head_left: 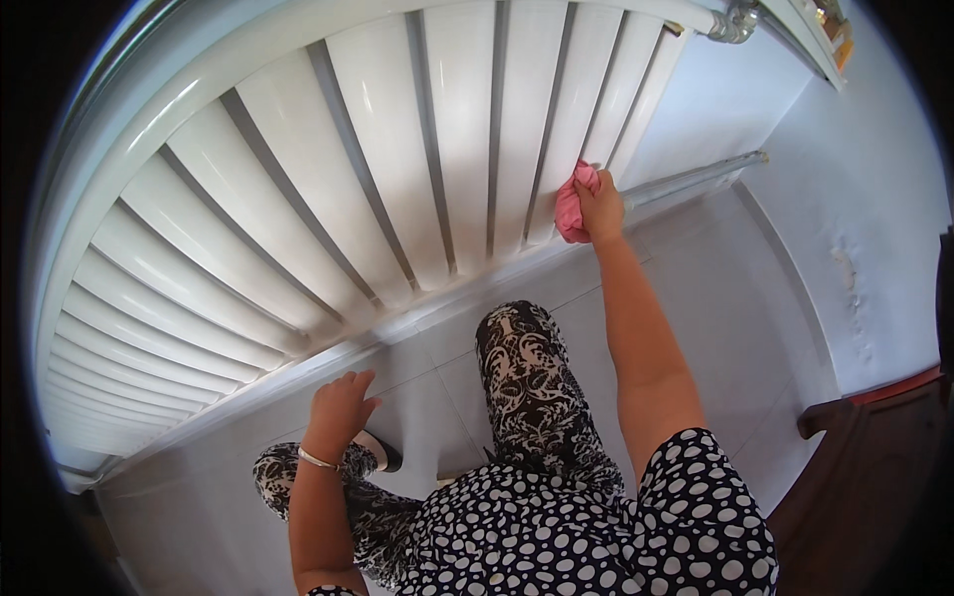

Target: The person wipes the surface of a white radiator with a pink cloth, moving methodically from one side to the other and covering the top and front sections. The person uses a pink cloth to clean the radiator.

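Toward the right end of a white radiator (460, 129), my right hand (602, 211) grips a crumpled pink cloth (570, 207). The cloth rests against the lower part of the upright white columns, and my right arm is stretched out to it. My left hand (340, 409), with a bracelet at the wrist, hovers over my bent left knee. It holds nothing, its fingers loosely bent and the thumb apart. Part of the cloth is hidden behind my right fingers.
A metal pipe (696, 179) runs low along the wall from the radiator's right end. The white wall (865, 219) has peeling patches. Dark brown wooden furniture (874, 477) stands close on my right. Grey tiles (686, 298) cover the floor around my legs.
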Demonstrator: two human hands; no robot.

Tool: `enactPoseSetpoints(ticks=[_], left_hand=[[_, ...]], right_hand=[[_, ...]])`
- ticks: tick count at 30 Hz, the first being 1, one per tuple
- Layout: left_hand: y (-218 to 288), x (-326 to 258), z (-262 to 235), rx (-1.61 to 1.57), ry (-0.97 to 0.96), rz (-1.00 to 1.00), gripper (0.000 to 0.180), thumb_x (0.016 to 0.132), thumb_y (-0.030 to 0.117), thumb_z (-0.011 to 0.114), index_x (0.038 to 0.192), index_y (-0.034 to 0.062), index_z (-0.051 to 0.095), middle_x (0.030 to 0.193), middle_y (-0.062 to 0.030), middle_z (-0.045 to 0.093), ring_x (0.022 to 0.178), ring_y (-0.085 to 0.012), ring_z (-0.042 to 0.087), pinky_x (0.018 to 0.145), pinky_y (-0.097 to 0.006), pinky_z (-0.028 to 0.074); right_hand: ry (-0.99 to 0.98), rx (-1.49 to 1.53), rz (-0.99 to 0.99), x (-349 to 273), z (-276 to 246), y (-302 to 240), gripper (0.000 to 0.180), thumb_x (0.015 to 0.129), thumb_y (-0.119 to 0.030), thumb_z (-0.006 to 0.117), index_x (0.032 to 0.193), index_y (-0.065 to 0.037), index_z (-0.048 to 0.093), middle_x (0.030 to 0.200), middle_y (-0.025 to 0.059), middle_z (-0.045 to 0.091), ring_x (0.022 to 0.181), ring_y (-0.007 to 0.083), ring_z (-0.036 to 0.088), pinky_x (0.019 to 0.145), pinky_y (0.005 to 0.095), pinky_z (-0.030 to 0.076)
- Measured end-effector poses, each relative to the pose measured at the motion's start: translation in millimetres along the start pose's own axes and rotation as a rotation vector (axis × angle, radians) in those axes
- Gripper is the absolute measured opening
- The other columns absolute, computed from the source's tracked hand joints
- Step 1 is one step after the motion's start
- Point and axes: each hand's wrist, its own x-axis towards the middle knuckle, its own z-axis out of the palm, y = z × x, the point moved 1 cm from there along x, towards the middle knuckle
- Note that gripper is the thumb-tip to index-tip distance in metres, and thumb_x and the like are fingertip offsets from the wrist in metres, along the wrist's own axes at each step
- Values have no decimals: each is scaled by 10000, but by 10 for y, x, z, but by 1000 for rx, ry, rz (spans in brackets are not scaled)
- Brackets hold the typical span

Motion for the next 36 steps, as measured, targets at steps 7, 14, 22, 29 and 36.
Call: enactPoseSetpoints(ticks=[7, 14, 22, 29, 36], left_hand=[[21, 45, 49, 56, 37, 25, 414, 774, 276, 703, 1135, 142, 551, 909, -89, 624, 786, -308, 634, 677, -416, 509], [11, 105, 56, 63, -7, 7, 433, 791, 299, 688, 1174, 143, 558, 960, -99, 636, 855, -316, 630, 725, -430, 505], [-52, 0, 76, 24, -8, -29, 429, 798, 307, 685, 1176, 127, 595, 986, -120, 648, 939, -328, 615, 792, -433, 493], [-175, -19, 207, 34, -66, -9, 436, 790, 312, 691, 1177, 132, 602, 1029, -118, 656, 964, -314, 620, 815, -429, 495], [-180, 13, 228, 40, -94, -6, 442, 786, 308, 690, 1179, 132, 592, 1065, -109, 645, 969, -310, 619, 816, -428, 496]], right_hand=[[-17, 22, 303, -536, 440, 742, 422, 783, -319, 722, 992, 3, 547, 915, 218, 650, 867, 376, 630, 758, 433, 487], [-215, 417, 759, -648, 598, 1479, 452, 755, -308, 782, 1026, 16, 619, 917, 94, 658, 776, 181, 627, 626, 335, 509], [-76, 645, 532, -157, -189, 1116, 417, 783, -288, 753, 1068, -3, 642, 907, 91, 665, 785, 162, 615, 673, 319, 503], [119, 631, 113, 911, -1338, -394, 339, 814, -298, 716, 951, 3, 640, 863, 82, 655, 776, 138, 582, 699, 303, 481], [248, 233, -122, 1330, -1275, -800, 294, 814, -306, 695, 903, -43, 599, 788, 115, 657, 729, 236, 623, 675, 342, 490]])
